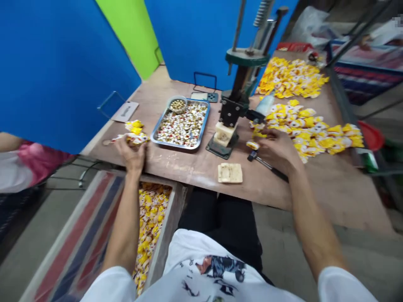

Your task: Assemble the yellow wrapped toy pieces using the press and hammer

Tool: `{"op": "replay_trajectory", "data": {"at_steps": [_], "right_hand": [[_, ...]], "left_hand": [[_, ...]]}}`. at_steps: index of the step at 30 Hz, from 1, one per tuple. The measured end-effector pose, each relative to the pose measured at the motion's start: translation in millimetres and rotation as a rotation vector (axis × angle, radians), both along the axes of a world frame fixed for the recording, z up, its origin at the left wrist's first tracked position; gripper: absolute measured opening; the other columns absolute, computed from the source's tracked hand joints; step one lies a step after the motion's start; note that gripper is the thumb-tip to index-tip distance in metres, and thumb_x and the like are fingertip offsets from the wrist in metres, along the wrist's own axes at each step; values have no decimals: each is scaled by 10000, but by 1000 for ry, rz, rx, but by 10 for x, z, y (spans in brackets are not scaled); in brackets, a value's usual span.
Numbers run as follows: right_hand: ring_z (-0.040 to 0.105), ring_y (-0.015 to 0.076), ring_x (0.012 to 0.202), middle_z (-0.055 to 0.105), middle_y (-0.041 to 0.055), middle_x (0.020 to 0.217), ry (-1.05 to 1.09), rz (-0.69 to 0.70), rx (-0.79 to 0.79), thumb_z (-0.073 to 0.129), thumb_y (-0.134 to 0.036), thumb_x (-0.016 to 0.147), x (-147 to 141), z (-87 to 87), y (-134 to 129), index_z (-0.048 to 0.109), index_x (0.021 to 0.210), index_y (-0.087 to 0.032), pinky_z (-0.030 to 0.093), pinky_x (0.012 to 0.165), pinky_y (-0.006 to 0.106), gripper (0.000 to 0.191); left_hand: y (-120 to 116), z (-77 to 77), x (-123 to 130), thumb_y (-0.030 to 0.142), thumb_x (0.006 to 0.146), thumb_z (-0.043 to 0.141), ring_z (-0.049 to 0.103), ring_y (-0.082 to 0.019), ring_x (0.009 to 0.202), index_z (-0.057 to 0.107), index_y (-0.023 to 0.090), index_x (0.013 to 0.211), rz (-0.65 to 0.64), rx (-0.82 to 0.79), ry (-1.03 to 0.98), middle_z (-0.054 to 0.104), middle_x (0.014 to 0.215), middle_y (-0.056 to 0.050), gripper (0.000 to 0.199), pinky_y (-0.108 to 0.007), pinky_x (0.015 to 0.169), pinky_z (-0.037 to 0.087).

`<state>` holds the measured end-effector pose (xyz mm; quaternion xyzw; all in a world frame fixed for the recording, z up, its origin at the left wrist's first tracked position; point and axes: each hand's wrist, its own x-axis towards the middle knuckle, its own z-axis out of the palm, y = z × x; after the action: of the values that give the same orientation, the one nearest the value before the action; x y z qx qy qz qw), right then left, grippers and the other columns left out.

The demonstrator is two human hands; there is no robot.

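Note:
My left hand [131,154] is at the table's left front edge, its fingers curled against small yellow and white pieces [134,133]. My right hand [277,144] is right of the press [231,111], its fingers together at a yellow and white piece [258,129]; the exact grip is blurred. Just below that hand lies a hammer [267,164] with a black handle, and a small piece [252,145] rests by its head. A cream block [222,133] sits on the press base. Nearer me is a flat cream block [230,173].
A metal tray [201,140] holds many small white pieces and a round tub [177,105]. Yellow pieces are heaped at right [308,126] and back right [292,77]. Below the table is a bin [168,222] of pieces. Blue partitions [195,42] stand behind. Another person's pink sleeve [40,161] shows at left.

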<state>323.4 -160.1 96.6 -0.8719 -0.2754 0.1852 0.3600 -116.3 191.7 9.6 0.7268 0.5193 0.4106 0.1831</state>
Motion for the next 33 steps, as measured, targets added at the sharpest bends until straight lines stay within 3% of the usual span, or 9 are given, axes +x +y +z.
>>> {"op": "replay_trajectory", "data": {"at_steps": [3, 5, 7, 10, 13, 17, 26, 30, 33], "right_hand": [[792, 234, 929, 839, 81, 1093, 397, -42, 240, 943, -585, 774, -426, 92, -249, 729, 1119, -208, 660, 843, 375, 554], [800, 215, 946, 845, 65, 1080, 637, -59, 406, 1013, -558, 697, -740, 96, -244, 714, 1058, -211, 672, 852, 335, 583], [802, 201, 942, 849, 49, 1044, 729, -60, 482, 1036, -531, 688, -998, 75, -147, 715, 1032, -216, 684, 858, 319, 566], [803, 185, 886, 848, 44, 1013, 787, -52, 526, 1052, -514, 682, -1222, 17, 34, 717, 1011, -209, 700, 831, 313, 560], [798, 170, 847, 838, 36, 986, 808, -39, 537, 1064, -525, 662, -1275, -68, 179, 723, 980, -202, 706, 798, 295, 568], [804, 168, 879, 833, 34, 1000, 830, 34, 538, 1064, -569, 641, -1161, -191, 316, 759, 985, -203, 715, 823, 290, 588], [746, 144, 839, 793, 20, 955, 536, -165, 644, 892, -741, 816, -258, -248, 352, 769, 1020, -217, 649, 794, 265, 576], [752, 164, 969, 782, 25, 984, 614, -184, 777, 772, -797, 915, 323, 98, 647, 708, 997, -220, 661, 868, 290, 587], [720, 192, 1188, 783, 87, 1082, 707, -75, 689, 537, -853, 1028, 616, 732, 947, 672, 1024, -151, 636, 1023, 353, 715]], "left_hand": [[-632, 143, 522, 430, 751, 1007, 639, -345, 1289, 562, 187, 1385, 24, 160, -196, 617, 1397, -151, 813, -608, 1198, 534], [-1330, 278, 900, 468, 881, 918, 735, -238, 1010, 518, 238, 1474, -334, -51, -333, 659, 1332, -118, 752, -462, 966, 675], [-2011, 377, 1228, 485, 880, 930, 763, -230, 1044, 415, 293, 1612, -647, -220, -389, 628, 1441, -145, 915, -388, 906, 697], [-2551, 387, 1534, 449, 935, 891, 748, -265, 1203, 480, 288, 1588, -781, -149, -411, 603, 1506, -162, 789, -399, 953, 707], [-2491, 309, 1594, 369, 1027, 788, 758, -265, 1226, 604, 256, 1473, -761, -89, -407, 691, 1401, -138, 495, -436, 1026, 699], [-2216, 234, 1593, 369, 983, 839, 794, -252, 1164, 597, 244, 1497, -728, -205, -463, 746, 1331, -121, 582, -426, 1010, 709], [-2116, 99, 2195, 402, 973, 826, 780, -262, 1137, 724, 202, 1315, -449, -182, -500, 752, 1274, -124, 408, -424, 989, 689], [-2140, 32, 2300, 353, 996, 782, 747, -276, 1218, 720, 217, 1297, -399, -151, -393, 720, 1273, -119, 336, -419, 1019, 665], [-2170, -5, 2302, 346, 1003, 766, 738, -276, 1255, 703, 207, 1288, -394, -146, -412, 714, 1297, -127, 324, -418, 1038, 656]]}}
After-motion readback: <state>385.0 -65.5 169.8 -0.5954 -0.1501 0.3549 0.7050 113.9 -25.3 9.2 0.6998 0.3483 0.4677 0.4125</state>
